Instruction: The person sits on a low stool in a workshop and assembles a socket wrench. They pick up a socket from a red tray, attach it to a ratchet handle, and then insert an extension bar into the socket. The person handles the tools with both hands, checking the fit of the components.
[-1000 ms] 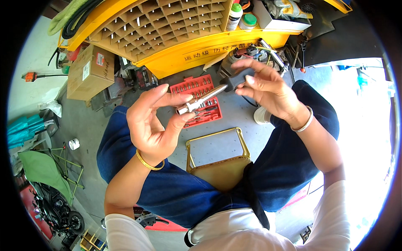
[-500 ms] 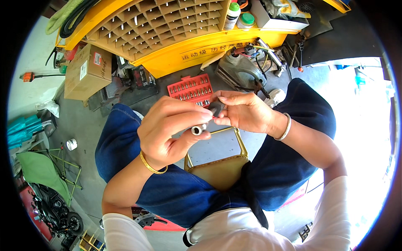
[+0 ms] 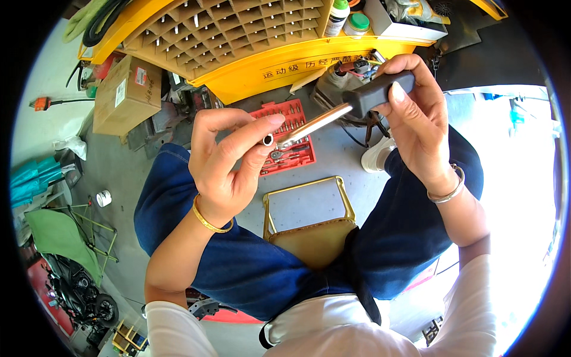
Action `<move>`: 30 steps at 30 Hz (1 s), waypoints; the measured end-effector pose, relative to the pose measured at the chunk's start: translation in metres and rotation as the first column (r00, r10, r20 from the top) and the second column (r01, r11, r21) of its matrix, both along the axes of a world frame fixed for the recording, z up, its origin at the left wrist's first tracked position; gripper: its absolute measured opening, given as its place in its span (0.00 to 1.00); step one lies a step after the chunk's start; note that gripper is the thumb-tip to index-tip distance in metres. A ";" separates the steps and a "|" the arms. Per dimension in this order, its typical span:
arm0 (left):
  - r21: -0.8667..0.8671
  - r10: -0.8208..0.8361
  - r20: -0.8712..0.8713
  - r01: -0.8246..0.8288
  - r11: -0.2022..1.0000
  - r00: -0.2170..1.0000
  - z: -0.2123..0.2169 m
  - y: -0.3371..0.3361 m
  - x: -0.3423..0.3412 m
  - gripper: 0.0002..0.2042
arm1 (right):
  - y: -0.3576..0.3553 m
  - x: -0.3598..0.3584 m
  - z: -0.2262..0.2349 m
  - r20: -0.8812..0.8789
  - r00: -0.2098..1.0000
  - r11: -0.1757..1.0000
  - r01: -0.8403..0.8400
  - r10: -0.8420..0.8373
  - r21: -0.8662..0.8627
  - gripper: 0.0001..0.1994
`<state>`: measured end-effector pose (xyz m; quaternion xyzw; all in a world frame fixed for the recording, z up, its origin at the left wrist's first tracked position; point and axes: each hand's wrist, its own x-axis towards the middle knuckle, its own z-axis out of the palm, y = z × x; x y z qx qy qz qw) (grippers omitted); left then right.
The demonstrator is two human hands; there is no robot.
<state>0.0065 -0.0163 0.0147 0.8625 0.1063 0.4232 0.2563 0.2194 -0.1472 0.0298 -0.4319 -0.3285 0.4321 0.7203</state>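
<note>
My left hand [image 3: 223,160] pinches a small shiny metal socket [image 3: 267,140] between thumb and fingers, its round opening turned toward me. My right hand [image 3: 425,131] grips a driver by its black handle [image 3: 380,93]. From the handle the bright metal shaft slants down to the left, its far end right by the socket; whether the two are joined I cannot tell. Below both hands, on the floor, lies an open red tool case [image 3: 306,157] holding rows of bits, sockets and a small ratchet, partly hidden by my left hand.
A gold-framed folding stool [image 3: 309,241] stands between my knees. Ahead is a yellow cabinet [image 3: 238,83] with a cardboard-divided tray [image 3: 208,35]. At the left are a cardboard box [image 3: 126,98] and a green folding chair [image 3: 62,238]. A murky plastic container [image 3: 330,95] sits beyond the case.
My right hand has moved up and to the right, bringing the driver's handle and long shaft into plain sight. My left hand has shifted slightly left and up with the socket.
</note>
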 end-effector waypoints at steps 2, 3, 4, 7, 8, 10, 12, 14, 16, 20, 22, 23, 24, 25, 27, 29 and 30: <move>0.004 -0.012 -0.009 0.012 1.000 1.000 -0.001 -0.002 0.001 0.11 | 0.000 -0.002 -0.001 0.051 0.999 1.000 0.017 -0.018 0.018 0.12; 0.009 -0.015 -0.011 0.015 1.000 1.000 -0.001 -0.003 0.002 0.11 | 0.000 -0.001 -0.001 0.073 0.997 1.000 0.019 -0.021 0.024 0.12; 0.015 -0.017 -0.008 0.017 1.000 1.000 -0.001 -0.003 0.003 0.11 | -0.001 -0.001 -0.002 0.095 0.995 0.999 0.021 -0.024 0.030 0.12; 0.016 -0.017 -0.003 0.017 1.000 1.000 -0.002 -0.003 0.004 0.12 | -0.001 -0.001 -0.001 0.120 0.991 0.998 0.055 -0.058 0.028 0.12; 0.006 -0.012 -0.003 0.012 1.000 1.000 -0.002 -0.003 0.004 0.12 | -0.001 -0.002 -0.001 0.117 0.991 0.997 0.066 -0.070 0.032 0.12; -0.008 -0.005 0.000 0.005 1.000 1.000 -0.002 -0.004 0.005 0.12 | -0.002 0.000 0.002 0.154 0.985 0.997 0.077 -0.077 0.004 0.12; -0.017 -0.003 0.005 0.003 1.000 1.000 -0.003 -0.003 0.005 0.12 | -0.003 0.002 0.002 0.181 0.980 0.997 0.080 -0.080 0.006 0.12; -0.018 -0.004 0.009 0.004 1.000 1.000 -0.004 -0.003 0.005 0.12 | -0.003 0.004 -0.002 0.199 0.977 0.996 0.076 -0.082 0.038 0.12; -0.024 0.008 -0.002 -0.008 1.000 1.000 -0.002 -0.003 0.005 0.12 | -0.002 0.003 -0.001 0.216 0.972 0.994 0.083 -0.096 0.066 0.13; -0.051 0.034 -0.026 -0.035 0.998 0.999 -0.002 -0.003 0.004 0.12 | -0.001 0.002 0.001 0.298 0.948 0.989 0.082 -0.115 0.120 0.14; -0.061 0.034 -0.028 -0.035 0.997 0.999 -0.003 -0.002 0.005 0.11 | -0.002 0.003 0.001 0.312 0.943 0.989 0.083 -0.118 0.124 0.14; -0.065 0.032 -0.028 -0.034 0.997 0.999 -0.003 -0.001 0.005 0.11 | -0.002 0.003 0.001 0.319 0.940 0.989 0.084 -0.120 0.125 0.14; -0.068 0.030 -0.027 -0.032 0.997 0.999 -0.003 -0.001 0.006 0.11 | -0.003 0.003 0.001 0.335 0.933 0.988 0.091 -0.129 0.126 0.14; -0.071 0.035 -0.039 -0.038 0.997 0.999 -0.002 -0.001 0.005 0.12 | -0.002 0.004 -0.001 0.351 0.926 0.987 0.099 -0.138 0.127 0.14; -0.078 0.044 -0.061 -0.049 0.996 0.997 -0.002 -0.002 0.005 0.12 | -0.002 0.003 -0.002 0.381 0.912 0.985 0.109 -0.153 0.134 0.15; -0.064 0.056 -0.085 -0.062 0.996 0.995 -0.002 -0.002 0.004 0.13 | -0.002 0.002 -0.003 0.410 0.897 0.983 0.113 -0.165 0.148 0.15; -0.056 0.063 -0.096 -0.069 0.996 0.993 -0.002 -0.002 0.004 0.13 | -0.002 0.002 -0.002 0.433 0.886 0.984 0.118 -0.166 0.136 0.15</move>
